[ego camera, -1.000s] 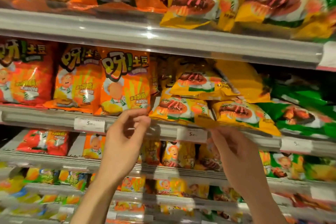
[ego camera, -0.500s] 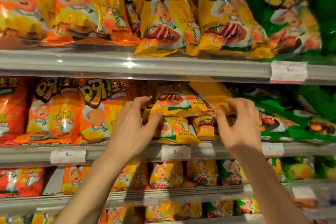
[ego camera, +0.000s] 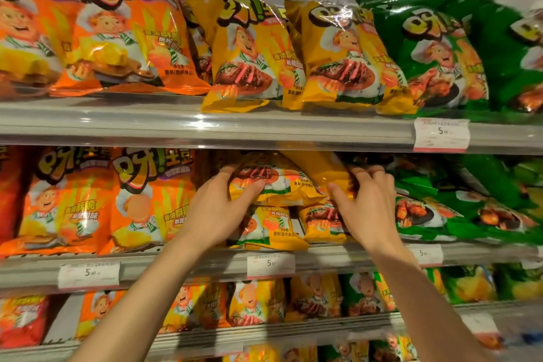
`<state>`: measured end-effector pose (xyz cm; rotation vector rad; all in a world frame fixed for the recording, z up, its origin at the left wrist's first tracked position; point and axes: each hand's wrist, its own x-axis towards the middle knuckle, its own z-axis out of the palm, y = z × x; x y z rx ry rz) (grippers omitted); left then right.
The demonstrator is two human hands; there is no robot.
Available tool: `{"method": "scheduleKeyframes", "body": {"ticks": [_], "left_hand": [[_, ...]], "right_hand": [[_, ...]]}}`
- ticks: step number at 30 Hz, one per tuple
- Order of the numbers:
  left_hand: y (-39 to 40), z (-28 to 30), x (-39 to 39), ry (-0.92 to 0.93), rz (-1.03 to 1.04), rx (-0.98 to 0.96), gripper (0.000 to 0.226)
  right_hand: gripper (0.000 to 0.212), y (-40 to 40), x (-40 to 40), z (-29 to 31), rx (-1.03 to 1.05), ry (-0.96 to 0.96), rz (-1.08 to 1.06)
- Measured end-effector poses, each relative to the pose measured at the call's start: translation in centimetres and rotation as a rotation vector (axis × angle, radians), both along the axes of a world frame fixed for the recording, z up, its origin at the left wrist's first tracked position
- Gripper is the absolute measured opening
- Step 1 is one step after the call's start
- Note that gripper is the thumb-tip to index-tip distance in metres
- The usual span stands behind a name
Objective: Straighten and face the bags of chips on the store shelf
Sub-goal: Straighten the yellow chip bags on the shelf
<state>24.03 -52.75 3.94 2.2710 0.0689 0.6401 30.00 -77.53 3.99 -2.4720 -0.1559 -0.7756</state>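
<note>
On the middle shelf point(ego camera: 205, 266) a heap of yellow chip bags lies tumbled between upright orange bags point(ego camera: 147, 200) and slumped green bags point(ego camera: 458, 209). My left hand point(ego camera: 219, 209) grips the left end of the top yellow bag point(ego camera: 279, 182), thumb across its front and fingers behind. My right hand point(ego camera: 367, 206) grips a second yellow bag point(ego camera: 323, 169) that leans against the first, thumb in front and fingers over its right edge. Two more yellow bags point(ego camera: 273, 226) lie beneath them.
The shelf above point(ego camera: 264, 126) carries upright orange, yellow point(ego camera: 249, 56) and green bags close over my hands. Price tags point(ego camera: 270, 264) hang on the shelf rails. Lower shelves hold several smaller bags point(ego camera: 258, 303).
The view has tilted upward and closer. Both hands rose from the shelf rail into the yellow heap, and each has closed on a yellow bag.
</note>
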Motion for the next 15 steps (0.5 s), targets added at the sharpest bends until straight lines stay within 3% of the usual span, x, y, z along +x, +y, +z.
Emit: {"method": "scheduleKeyframes", "body": {"ticks": [5,11,15], "left_hand": [[0.6,-0.3,-0.3,-0.023,-0.001,-0.027,0.074],[0.6,-0.6,0.2,-0.030,0.017,-0.042,0.074],[0.7,-0.8,0.3,-0.038,0.018,-0.048,0.071]], "right_hand": [[0.038,0.0,-0.7,-0.6,0.148,-0.007,0.230],[0.053,-1.0,0.0,-1.0,0.254,0.024,0.316],[0.057,-1.7,1.4,-0.6,0.204,0.123,0.325]]}}
